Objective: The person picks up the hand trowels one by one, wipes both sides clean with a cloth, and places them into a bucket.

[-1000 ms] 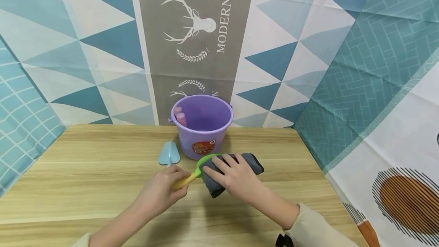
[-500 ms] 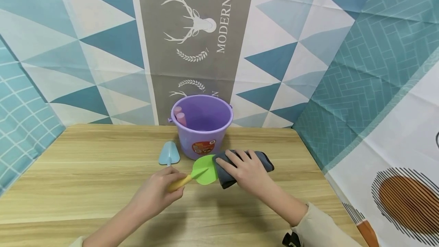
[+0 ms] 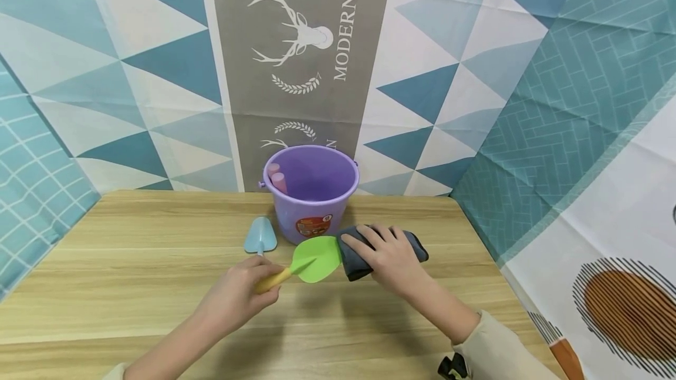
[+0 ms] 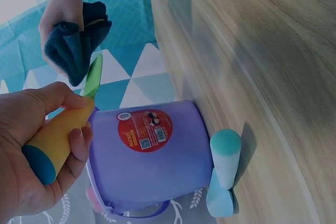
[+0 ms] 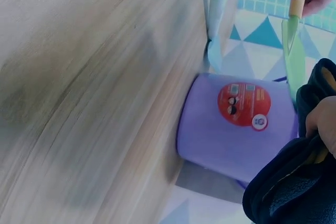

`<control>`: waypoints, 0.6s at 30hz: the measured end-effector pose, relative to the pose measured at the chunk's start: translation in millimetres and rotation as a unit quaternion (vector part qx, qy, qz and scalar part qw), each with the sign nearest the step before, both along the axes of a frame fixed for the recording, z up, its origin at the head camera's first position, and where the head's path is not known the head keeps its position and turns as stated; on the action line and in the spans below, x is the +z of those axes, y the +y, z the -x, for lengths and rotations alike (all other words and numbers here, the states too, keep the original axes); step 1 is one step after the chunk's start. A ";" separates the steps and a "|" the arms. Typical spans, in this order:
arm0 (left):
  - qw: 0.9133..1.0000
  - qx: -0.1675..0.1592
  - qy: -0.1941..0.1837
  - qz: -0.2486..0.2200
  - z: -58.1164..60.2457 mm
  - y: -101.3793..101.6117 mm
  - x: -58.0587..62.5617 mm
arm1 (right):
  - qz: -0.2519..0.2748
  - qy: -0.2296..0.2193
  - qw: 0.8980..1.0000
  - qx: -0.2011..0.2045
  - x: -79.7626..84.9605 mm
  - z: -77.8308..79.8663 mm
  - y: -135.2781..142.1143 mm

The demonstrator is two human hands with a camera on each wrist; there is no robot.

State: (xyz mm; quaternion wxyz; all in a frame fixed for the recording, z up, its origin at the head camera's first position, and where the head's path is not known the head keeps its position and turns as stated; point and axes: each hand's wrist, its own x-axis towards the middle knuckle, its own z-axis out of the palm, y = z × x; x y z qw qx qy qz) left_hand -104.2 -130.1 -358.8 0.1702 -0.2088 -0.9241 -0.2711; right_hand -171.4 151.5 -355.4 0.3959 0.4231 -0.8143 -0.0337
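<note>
My left hand (image 3: 240, 292) grips the yellow handle of a toy shovel (image 3: 317, 258) with a green blade, held above the wooden table. In the left wrist view the fingers wrap round the handle (image 4: 63, 135). My right hand (image 3: 389, 257) holds a folded dark grey cloth (image 3: 355, 254), its edge right at the blade's tip in the head view. The right wrist view shows the bunched cloth (image 5: 294, 177) with the thumb pressed into it, beside the green blade (image 5: 295, 61).
A purple bucket (image 3: 311, 216) with a red label stands at the table's back, pink-ended sticks (image 3: 279, 182) inside it. To its left lies a light blue toy shovel (image 3: 261, 236) on the wooden table (image 3: 132, 263). Patterned cloth walls (image 3: 174, 75) enclose the table.
My right hand has moved the cloth rightward and slightly up, off the green blade, which shows fully now. My left hand has shifted slightly left with the shovel, its blade turned face-up.
</note>
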 end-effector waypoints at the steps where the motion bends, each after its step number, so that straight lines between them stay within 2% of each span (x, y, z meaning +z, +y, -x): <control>1: 1.000 0.003 -0.004 0.003 0.1 0.8 0.2 | 0.002 0.003 1.000 0.007 0.2 -0.5 -2.6; 5: 1.000 0.009 -0.023 0.019 0.2 5.3 1.2 | 0.002 0.035 0.998 0.045 1.5 -2.6 -18.2; 9: 0.999 -0.001 -0.015 0.035 0.3 9.9 2.2 | -0.014 0.081 0.994 0.065 0.4 -4.9 -32.6; 13: 0.999 -0.011 0.007 0.044 -0.1 11.5 1.7 | -0.034 0.094 0.994 0.051 -2.2 -6.8 -37.8; 18: 0.999 -0.013 0.022 0.039 0.1 9.9 0.3 | -0.050 0.069 0.996 0.019 -3.3 -4.3 -32.2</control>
